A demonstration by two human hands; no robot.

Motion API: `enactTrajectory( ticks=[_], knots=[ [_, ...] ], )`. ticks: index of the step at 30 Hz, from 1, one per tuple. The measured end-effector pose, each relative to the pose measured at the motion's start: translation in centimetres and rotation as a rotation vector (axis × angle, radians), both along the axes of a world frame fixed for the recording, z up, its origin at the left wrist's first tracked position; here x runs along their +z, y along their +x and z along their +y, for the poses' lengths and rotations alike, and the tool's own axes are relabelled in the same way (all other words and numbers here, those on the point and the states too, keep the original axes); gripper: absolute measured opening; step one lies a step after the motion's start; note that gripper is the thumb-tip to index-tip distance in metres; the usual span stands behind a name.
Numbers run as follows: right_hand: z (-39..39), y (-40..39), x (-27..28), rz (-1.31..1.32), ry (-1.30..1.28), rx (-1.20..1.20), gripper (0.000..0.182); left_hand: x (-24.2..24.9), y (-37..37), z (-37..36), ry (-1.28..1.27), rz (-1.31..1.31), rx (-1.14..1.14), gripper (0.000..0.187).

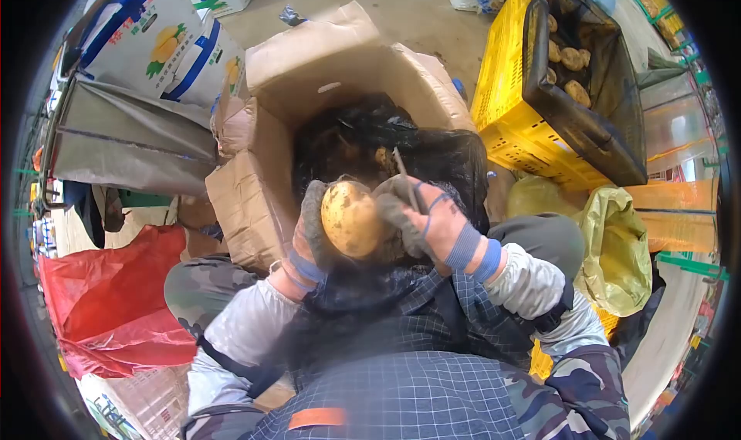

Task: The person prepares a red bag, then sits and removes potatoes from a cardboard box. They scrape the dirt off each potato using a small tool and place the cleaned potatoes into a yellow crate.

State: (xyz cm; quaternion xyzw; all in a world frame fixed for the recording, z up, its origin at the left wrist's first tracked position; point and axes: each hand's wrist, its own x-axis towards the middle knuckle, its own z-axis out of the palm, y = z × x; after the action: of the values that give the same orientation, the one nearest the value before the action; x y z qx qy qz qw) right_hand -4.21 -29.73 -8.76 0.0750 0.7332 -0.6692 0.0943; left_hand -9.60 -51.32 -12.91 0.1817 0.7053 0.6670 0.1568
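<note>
My left hand (310, 218), in a dirty grey and orange work glove, is closed around a large yellow potato (349, 220) with brown patches of soil on its skin. My right hand (418, 218), gloved the same way, is closed on a thin metal tool that looks like a small knife (407, 179), its tip pointing up and away from me. The right fingers are at the potato's right side. Both hands are over the near side of an open cardboard box (305, 69) lined with black plastic (448, 150). Dark shadow hides most of what lies inside.
A yellow plastic crate (505, 100) at the right bears a tilted black-lined container (571, 123) with several potatoes (573, 59). A yellow-green sack (614, 247) lies right, a red sack (116, 293) left. Printed cartons (143, 42) stand at the upper left.
</note>
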Motion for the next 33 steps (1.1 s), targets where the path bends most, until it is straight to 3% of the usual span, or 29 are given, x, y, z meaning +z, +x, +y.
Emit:
enactTrajectory(
  ticks=[2, 5, 8, 9, 13, 15, 16, 22, 26, 29, 33],
  knots=[
    [-0.5, 0.6, -0.3, 0.087, -0.008, -0.011, 0.043, -2.0, 0.3, -0.5, -0.404, 0.712, -0.012, 0.050],
    [-0.3, 0.5, 1.3, -0.123, -0.107, 0.055, 0.050, 0.2, 0.7, 0.3, -0.322, 0.372, -0.040, 0.048],
    [-0.7, 1.5, -1.3, 0.160, 0.207, 0.028, 0.062, 2.2, 0.4, 1.7, -0.051, -0.012, 0.060, 0.042],
    [-0.5, 1.4, -1.1, 0.165, 0.173, 0.045, 0.067, 2.3, 0.4, 1.9, 0.032, -0.101, 0.088, 0.041],
    [0.1, 1.0, 0.4, 0.158, -0.008, 0.102, 0.076, 3.2, 0.4, 2.3, 0.229, -0.204, 0.007, 0.062],
    [-0.1, 0.9, 0.3, 0.177, -0.071, 0.106, 0.075, 2.4, 1.2, 2.7, 0.506, -0.435, -0.024, 0.070],
    [-0.3, 0.9, 0.1, 0.204, -0.079, 0.098, 0.074, 1.7, 1.3, 2.4, 0.495, -0.442, -0.048, 0.076],
    [-0.9, 0.5, 0.1, 0.270, -0.009, 0.082, 0.073, 2.4, 0.2, 1.2, 0.163, -0.225, -0.018, 0.071],
    [-1.0, 0.6, 0.7, 0.242, 0.270, 0.113, 0.078, 2.2, -0.2, 0.9, 0.232, -0.222, 0.023, 0.053],
    [-1.1, 0.6, -0.6, 0.027, 0.012, 0.149, 0.083, 2.3, 0.1, 1.2, 0.188, -0.109, 0.033, 0.046],
    [-0.6, -0.2, 2.0, -0.281, -0.358, 0.110, 0.087, 3.1, 0.4, 1.5, 0.038, 0.110, -0.013, 0.041]
  ],
)
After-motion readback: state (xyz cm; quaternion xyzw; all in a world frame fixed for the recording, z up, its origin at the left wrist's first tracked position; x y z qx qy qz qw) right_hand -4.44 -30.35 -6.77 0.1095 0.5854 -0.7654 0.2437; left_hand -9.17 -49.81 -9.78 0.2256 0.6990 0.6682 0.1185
